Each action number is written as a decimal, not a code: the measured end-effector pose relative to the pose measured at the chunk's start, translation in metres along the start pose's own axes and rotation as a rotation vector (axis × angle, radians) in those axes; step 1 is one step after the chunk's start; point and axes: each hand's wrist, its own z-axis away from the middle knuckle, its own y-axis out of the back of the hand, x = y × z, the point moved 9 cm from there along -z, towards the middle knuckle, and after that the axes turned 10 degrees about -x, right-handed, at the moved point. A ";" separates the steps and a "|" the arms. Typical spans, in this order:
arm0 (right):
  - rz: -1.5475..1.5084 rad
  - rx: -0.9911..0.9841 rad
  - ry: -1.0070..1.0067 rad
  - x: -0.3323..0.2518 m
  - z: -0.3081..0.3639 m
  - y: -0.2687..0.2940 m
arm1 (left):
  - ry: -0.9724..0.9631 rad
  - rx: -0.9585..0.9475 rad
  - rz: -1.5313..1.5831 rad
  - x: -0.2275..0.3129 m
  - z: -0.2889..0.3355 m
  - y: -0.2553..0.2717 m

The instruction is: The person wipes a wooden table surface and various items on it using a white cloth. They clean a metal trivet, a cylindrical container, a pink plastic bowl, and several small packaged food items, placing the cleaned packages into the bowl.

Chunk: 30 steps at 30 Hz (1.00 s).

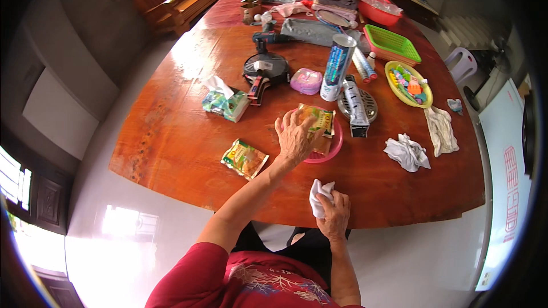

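My left hand (295, 138) reaches over a round pink basket (338, 147) with its fingers spread. Its fingertips are at a yellow-and-green food packet (326, 121) tilted up in the basket; whether they touch it is hard to tell. Another packet (323, 145), brownish, lies lower in the basket, partly covered by my hand. To the left, a similar green-and-yellow packet (245, 159) lies flat on the table. Near the table's front edge, my right hand (334, 212) is closed on a folded white cloth (321, 194).
The wooden table (171, 142) also bears a tissue pack (226, 104), a black round pan-like object (266, 70), a pink container (306, 81), a tall blue-and-white can (338, 68), a yellow basket (409, 84) of small toys, a crumpled white cloth (407, 153) and a green basket (392, 44).
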 end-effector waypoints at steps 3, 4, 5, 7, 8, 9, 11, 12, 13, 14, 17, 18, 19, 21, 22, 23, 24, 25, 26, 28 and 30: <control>-0.015 0.032 0.004 0.000 0.000 0.002 | 0.081 0.087 -0.031 -0.031 0.009 0.034; -0.009 0.027 0.002 -0.001 0.000 0.001 | 0.144 0.108 -0.084 -0.052 0.016 0.044; -0.003 0.023 0.003 -0.002 0.000 0.001 | 0.255 0.081 -0.109 -0.078 0.027 0.054; 0.013 0.021 -0.002 -0.002 0.000 0.001 | 0.510 -0.061 -0.207 -0.138 0.054 0.062; 0.020 0.021 -0.003 -0.002 -0.001 0.001 | 0.617 -0.125 -0.211 -0.160 0.068 0.069; 0.026 0.018 -0.003 -0.003 -0.001 0.000 | 0.686 -0.196 -0.226 -0.176 0.081 0.074; 0.033 0.027 -0.005 -0.004 -0.002 0.000 | 0.751 -0.435 -0.125 -0.187 0.100 0.069; 0.033 0.026 -0.010 -0.004 -0.002 0.000 | 0.716 -0.437 -0.114 -0.187 0.104 0.068; 0.034 0.026 -0.015 -0.004 -0.002 -0.001 | 0.680 -0.439 -0.104 -0.189 0.108 0.063; 0.034 0.031 -0.022 -0.003 -0.002 0.000 | 0.636 -0.443 -0.086 -0.182 0.107 0.061; 0.042 0.011 -0.023 -0.004 -0.001 0.000 | 0.682 -0.481 0.188 -0.162 0.119 0.051; 0.033 0.019 -0.015 -0.005 -0.002 0.002 | 0.622 -0.397 0.163 -0.152 0.121 0.050; 0.027 0.018 -0.019 -0.005 -0.002 0.002 | 0.562 -0.333 0.196 -0.139 0.126 0.048; 0.013 0.019 -0.035 0.000 -0.001 0.001 | 0.357 -0.249 0.185 -0.099 0.133 0.047; -0.055 0.035 -0.056 0.004 -0.001 0.001 | 0.253 -0.194 0.112 -0.076 0.139 0.053; -0.133 0.066 -0.084 0.011 0.000 0.001 | 0.148 -0.139 0.041 -0.051 0.144 0.064; -0.211 0.098 -0.108 0.019 0.001 0.001 | 0.082 -0.124 0.087 -0.039 0.152 0.064; -0.288 0.131 -0.132 0.026 0.002 0.000 | 0.019 -0.174 0.141 -0.029 0.159 0.062; -0.315 0.150 -0.172 0.030 0.000 -0.001 | -0.011 -0.197 0.145 -0.025 0.167 0.061; -0.304 0.244 -0.130 0.018 -0.007 -0.001 | -0.054 -0.224 0.141 -0.019 0.181 0.059; -0.279 0.226 -0.029 -0.017 -0.026 -0.006 | -0.076 -0.235 0.112 -0.020 0.189 0.059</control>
